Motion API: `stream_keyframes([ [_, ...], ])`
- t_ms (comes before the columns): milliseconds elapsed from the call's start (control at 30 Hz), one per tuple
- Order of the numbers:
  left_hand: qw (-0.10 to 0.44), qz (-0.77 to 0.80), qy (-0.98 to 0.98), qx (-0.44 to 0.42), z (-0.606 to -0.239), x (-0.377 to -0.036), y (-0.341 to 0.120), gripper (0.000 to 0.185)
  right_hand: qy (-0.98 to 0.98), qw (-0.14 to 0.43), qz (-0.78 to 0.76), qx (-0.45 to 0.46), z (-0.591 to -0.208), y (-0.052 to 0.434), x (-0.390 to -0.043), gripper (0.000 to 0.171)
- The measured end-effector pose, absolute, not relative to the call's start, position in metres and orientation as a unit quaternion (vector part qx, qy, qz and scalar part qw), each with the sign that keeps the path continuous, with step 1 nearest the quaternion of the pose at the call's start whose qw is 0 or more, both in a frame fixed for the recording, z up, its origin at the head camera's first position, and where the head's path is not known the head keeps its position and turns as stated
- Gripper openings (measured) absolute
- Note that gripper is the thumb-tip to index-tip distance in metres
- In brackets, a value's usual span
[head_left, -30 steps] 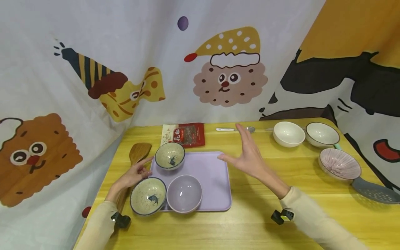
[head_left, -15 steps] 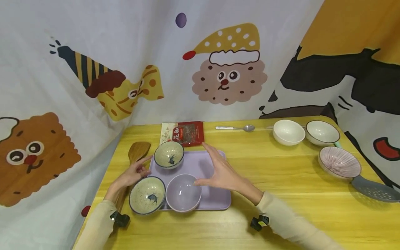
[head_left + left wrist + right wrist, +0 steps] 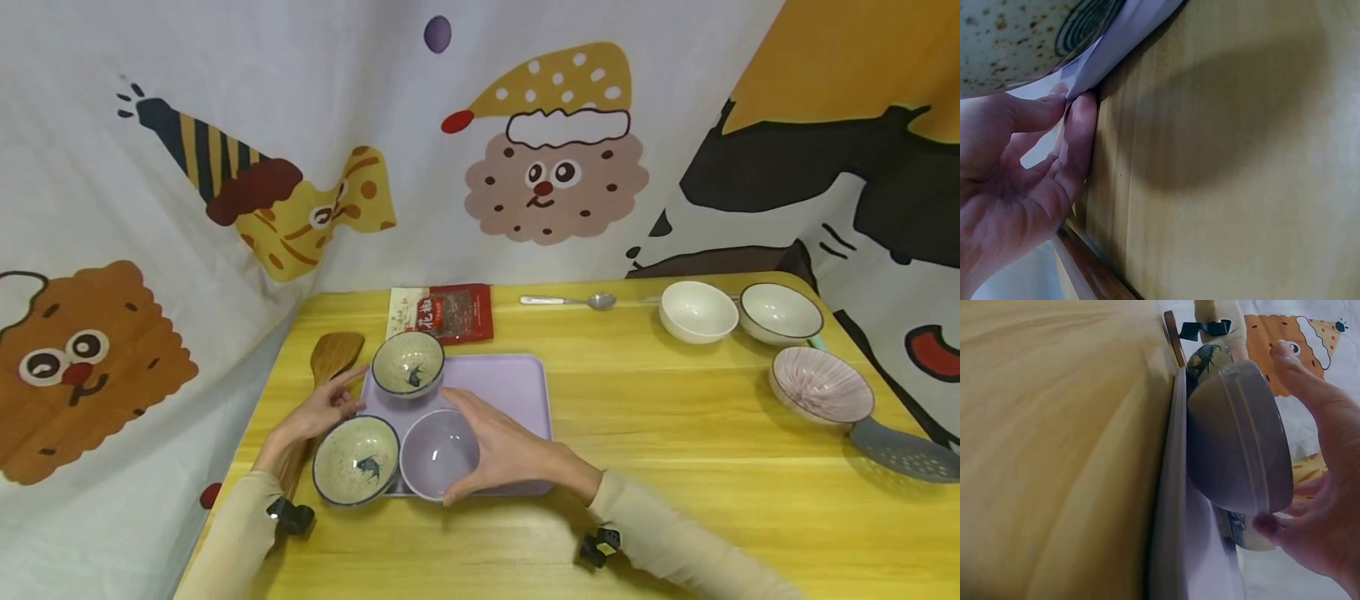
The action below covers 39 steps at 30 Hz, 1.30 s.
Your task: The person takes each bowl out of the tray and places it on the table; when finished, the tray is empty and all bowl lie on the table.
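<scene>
A lavender tray (image 3: 498,379) lies on the wooden table. At its left edge my left hand (image 3: 315,415) pinches the rim between thumb and fingers, as the left wrist view shows. On the tray's far left corner stands a speckled bowl (image 3: 405,364) with a blue fish; a second, larger speckled bowl (image 3: 354,460) overlaps its near left corner. Beside that one sits a plain lavender bowl (image 3: 435,454). My right hand (image 3: 502,446) is spread around this bowl's right side. In the right wrist view, its thumb stands off the rim and a fingertip is right at it.
A wooden spatula (image 3: 337,354) lies left of the tray, partly under the left arm. Behind the tray are a red seasoning packet (image 3: 457,312) and a spoon (image 3: 570,301). At right stand two white bowls (image 3: 697,312), a pink striped bowl (image 3: 821,383) and a grey slotted ladle (image 3: 903,450).
My right hand has moved left and toward me, from above the tray's right side to around the lavender bowl. My left hand has stayed at the tray's edge.
</scene>
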<state>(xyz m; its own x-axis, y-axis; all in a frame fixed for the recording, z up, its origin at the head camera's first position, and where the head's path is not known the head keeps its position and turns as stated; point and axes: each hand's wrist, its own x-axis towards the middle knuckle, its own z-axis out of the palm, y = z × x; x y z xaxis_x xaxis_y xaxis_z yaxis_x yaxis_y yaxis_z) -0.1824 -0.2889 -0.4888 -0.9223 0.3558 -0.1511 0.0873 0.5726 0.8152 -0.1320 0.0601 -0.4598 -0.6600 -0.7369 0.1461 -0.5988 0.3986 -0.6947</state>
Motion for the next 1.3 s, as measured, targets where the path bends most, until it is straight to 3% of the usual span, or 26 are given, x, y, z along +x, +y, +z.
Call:
stream_keyframes([
  [500, 0.15, 0.436, 0.879, 0.118, -0.485, -0.182, -0.286, 0.065, 0.848, 0.138, -0.338, -0.385, -0.465, 0.059, -0.123, 0.142],
  [967, 0.15, 0.432, 0.882, 0.11, -0.485, -0.185, -0.288, 0.065, 0.839, 0.061, -0.4, -0.363, -0.469, 0.072, -0.126, 0.13],
  [1300, 0.159, 0.428, 0.883, 0.112, -0.485, -0.184, -0.288, 0.065, 0.853, 0.01, -0.443, -0.274, -0.463, 0.102, -0.127, 0.131],
])
